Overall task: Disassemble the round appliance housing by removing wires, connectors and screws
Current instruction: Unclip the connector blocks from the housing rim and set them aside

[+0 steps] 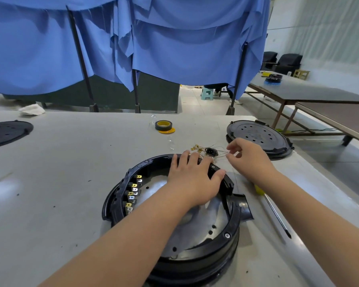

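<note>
Under your flat, spread left hand (192, 179) the round housing (172, 216) sits on the worktop (60, 162), and your right hand (248, 157) pinching the thin wires (220, 151) just beyond it could snap them by yanking.

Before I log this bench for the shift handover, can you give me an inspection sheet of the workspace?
Surface: grey table, marked with dark specks.
Job's things: round black housing, open; row of metal terminals inside its left wall; black socket connector lying behind it.
Clutter: tape roll, screwdriver, two black perforated covers, white rag.
Hands: left hand rests on the housing's far rim; right hand pinches thin wires in its fingers.
Cables: loose wires with gold terminals beside the connector.
Surroundings: blue curtain, side table.
</note>
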The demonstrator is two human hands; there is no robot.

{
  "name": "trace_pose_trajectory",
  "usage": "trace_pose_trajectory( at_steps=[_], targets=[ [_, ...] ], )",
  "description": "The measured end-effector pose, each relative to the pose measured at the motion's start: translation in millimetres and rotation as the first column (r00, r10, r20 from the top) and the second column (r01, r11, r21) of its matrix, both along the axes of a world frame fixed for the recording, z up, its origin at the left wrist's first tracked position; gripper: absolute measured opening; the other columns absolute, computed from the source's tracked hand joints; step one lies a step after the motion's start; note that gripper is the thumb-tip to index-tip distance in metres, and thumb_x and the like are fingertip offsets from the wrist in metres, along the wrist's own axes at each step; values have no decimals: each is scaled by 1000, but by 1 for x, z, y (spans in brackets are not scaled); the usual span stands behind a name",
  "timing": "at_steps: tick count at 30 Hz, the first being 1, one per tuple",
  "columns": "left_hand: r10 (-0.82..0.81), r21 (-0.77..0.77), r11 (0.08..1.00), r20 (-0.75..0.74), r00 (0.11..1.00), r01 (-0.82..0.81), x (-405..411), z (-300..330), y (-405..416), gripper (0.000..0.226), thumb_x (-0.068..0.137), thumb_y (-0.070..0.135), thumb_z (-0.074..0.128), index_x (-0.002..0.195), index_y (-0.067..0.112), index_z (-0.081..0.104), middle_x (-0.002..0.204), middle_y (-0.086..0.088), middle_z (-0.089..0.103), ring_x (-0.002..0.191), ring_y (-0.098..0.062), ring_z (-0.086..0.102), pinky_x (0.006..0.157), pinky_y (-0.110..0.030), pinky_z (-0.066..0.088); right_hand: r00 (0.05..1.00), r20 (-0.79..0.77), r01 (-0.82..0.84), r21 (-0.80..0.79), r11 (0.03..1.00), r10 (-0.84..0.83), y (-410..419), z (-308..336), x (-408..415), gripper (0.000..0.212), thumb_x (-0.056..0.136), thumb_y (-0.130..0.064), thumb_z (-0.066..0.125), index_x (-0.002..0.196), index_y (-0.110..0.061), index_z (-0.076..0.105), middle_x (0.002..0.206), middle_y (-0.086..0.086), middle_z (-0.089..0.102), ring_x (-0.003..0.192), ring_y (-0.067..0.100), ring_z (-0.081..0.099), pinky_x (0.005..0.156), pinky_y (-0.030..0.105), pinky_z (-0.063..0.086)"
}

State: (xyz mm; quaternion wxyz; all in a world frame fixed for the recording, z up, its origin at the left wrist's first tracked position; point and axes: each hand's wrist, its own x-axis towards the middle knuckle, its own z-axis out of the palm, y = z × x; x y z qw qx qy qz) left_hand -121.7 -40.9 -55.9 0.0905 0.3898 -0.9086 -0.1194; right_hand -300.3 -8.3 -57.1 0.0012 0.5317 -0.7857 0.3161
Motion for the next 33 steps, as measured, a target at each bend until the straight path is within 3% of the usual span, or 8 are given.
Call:
trace_pose_trajectory(
  at_steps=[8,14,18,23,26,28,30,33],
  targets=[
    [12,46,999,29,1000,-13,-2,5,-3,58,94,61,23,144,33,30,157,-2,19,146,-24,2,116,-48,-6,981,194,9,-22,1000,-5,51,-8,8,3,83,-26,66,86,-25,65,81,-11,65,80,8,62,71,27,48],
    [72,53,996,58,996,-75,-5,12,-7,59,94,61,23,144,32,30,156,-3,22,146,-25,6,116,-50,-4,993,78,96,-69,993,-90,67,-26,11,11,86,-23,64,96,-22,62,95,-6,61,88,14,54,76,28,40],
    [158,16,987,87,984,-160,-11,17,-6,60,95,61,23,144,29,32,154,-6,27,145,-28,12,114,-55,-5,979,198,-10,-188,982,48,74,-24,26,2,87,-29,64,87,-28,64,88,-13,65,85,5,58,75,27,47],
    [165,73,982,117,979,-174,-12,23,-5,60,93,60,28,146,31,28,156,-6,22,146,-26,9,114,-58,-6,908,333,-217,-147,965,254,79,-13,45,27,77,-52,63,99,-37,61,89,-18,65,89,-1,59,77,27,49],
    [121,145,980,123,985,-138,1,35,-7,66,90,61,37,148,34,23,159,-4,17,147,-25,10,114,-56,-4,891,383,-222,-103,970,244,79,-11,44,25,80,-37,69,103,-38,61,93,-16,66,92,2,60,83,37,52],
    [120,166,978,51,991,-127,18,44,-9,64,90,61,42,146,34,28,156,-1,24,143,-26,22,116,-54,4,872,429,-203,-118,972,234,78,-11,44,23,81,-30,71,100,-39,62,91,-15,66,88,8,62,82,41,54],
    [136,202,973,-133,982,-107,42,49,-12,56,90,56,49,140,33,40,149,3,38,136,-23,37,114,-45,21,860,455,-195,-121,973,229,78,-11,45,21,80,-31,71,96,-40,63,88,-16,66,83,10,64,79,39,56],
    [180,202,975,-460,869,-95,83,44,-15,35,90,41,57,123,31,56,131,8,55,118,-11,51,93,-26,36,846,478,-193,-138,972,236,80,-12,45,19,79,-31,71,95,-40,65,87,-19,67,76,8,67,71,33,55]
  ],
)
